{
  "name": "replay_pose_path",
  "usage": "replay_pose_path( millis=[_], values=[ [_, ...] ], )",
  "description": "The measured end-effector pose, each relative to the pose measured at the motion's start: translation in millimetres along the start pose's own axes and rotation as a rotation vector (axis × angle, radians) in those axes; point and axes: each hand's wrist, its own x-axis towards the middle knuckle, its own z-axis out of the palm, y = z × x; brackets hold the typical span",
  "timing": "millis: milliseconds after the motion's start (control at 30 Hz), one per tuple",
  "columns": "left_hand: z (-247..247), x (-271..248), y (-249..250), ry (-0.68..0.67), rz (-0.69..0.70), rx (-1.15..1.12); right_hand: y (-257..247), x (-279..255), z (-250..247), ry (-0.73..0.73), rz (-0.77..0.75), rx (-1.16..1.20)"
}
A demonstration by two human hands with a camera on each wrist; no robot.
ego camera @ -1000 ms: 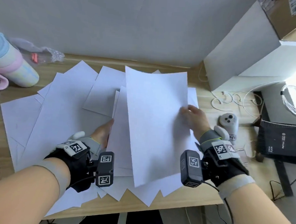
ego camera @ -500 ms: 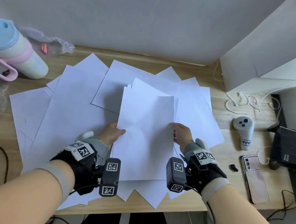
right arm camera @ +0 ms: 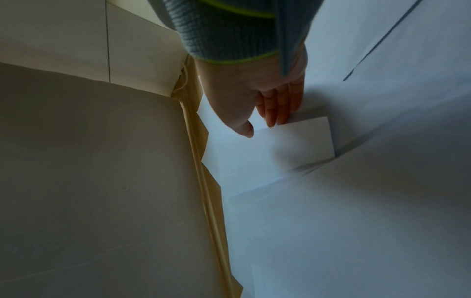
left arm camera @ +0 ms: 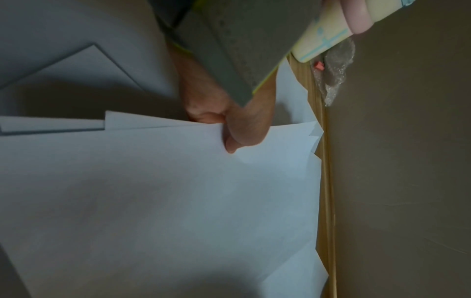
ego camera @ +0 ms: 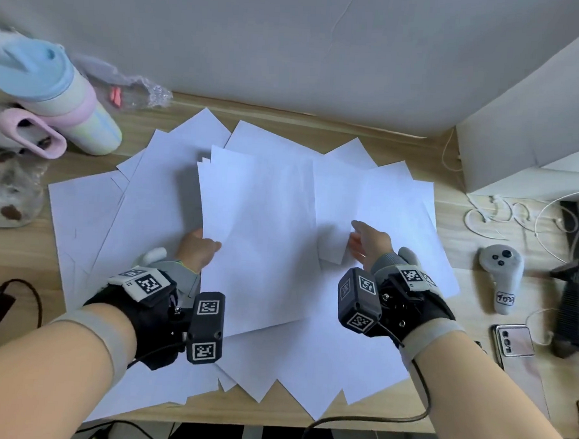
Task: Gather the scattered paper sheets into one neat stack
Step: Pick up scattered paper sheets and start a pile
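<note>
Several white paper sheets (ego camera: 154, 212) lie scattered and overlapping on the wooden desk (ego camera: 465, 235). My left hand (ego camera: 199, 248) pinches the left edge of a small gathered stack (ego camera: 260, 238) lying on top of them; the left wrist view shows the thumb (left arm camera: 231, 145) over that stack (left arm camera: 153, 191) with the other fingers hidden beneath. My right hand (ego camera: 364, 240) has straight fingers reaching onto a loose sheet (ego camera: 335, 208) just right of the stack; in the right wrist view the fingertips (right arm camera: 272, 121) touch the corner of that sheet (right arm camera: 293, 145).
A pastel bottle (ego camera: 53, 99) and crumpled plastic wrap (ego camera: 144, 91) stand at the back left. A white box (ego camera: 527, 137) fills the back right. A grey controller (ego camera: 499, 277), a phone (ego camera: 513, 340), white cables (ego camera: 503, 217) and a black device (ego camera: 578, 308) lie on the right.
The stack came down from its raised tilt and now lies flat on the pile. My right hand has let go of its right edge and moved right onto a loose sheet.
</note>
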Motion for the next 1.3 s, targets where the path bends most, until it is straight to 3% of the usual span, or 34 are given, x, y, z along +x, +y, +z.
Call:
replay_pose_path(
  millis=[133, 367, 567, 933, 1067, 1200, 1300],
  values=[
    [0, 2, 0, -0.035, -0.009, -0.004, -5, 2, 8, -0.079, -0.012, -0.035],
    [-7, -11, 5, -0.096, -0.059, -0.130, -9, -12, 8, -0.136, -0.184, -0.196],
    [-6, -17, 6, -0.067, -0.055, -0.151, 2, -24, -30, 0.076, -0.325, 0.132],
    [17, -27, 13, 0.038, -0.027, -0.044, 3, -69, -60, 0.338, -0.588, 0.298],
    [18, -22, 9, -0.053, -0.044, -0.072, -5, -88, -61, 0.192, -0.579, 0.370],
    [20, -33, 15, -0.160, -0.073, -0.111, 5, -103, -42, -0.113, -0.334, 0.375],
    [25, -44, 20, -0.217, -0.102, -0.155, 28, -110, -20, -0.252, -0.172, 0.243]
  ],
)
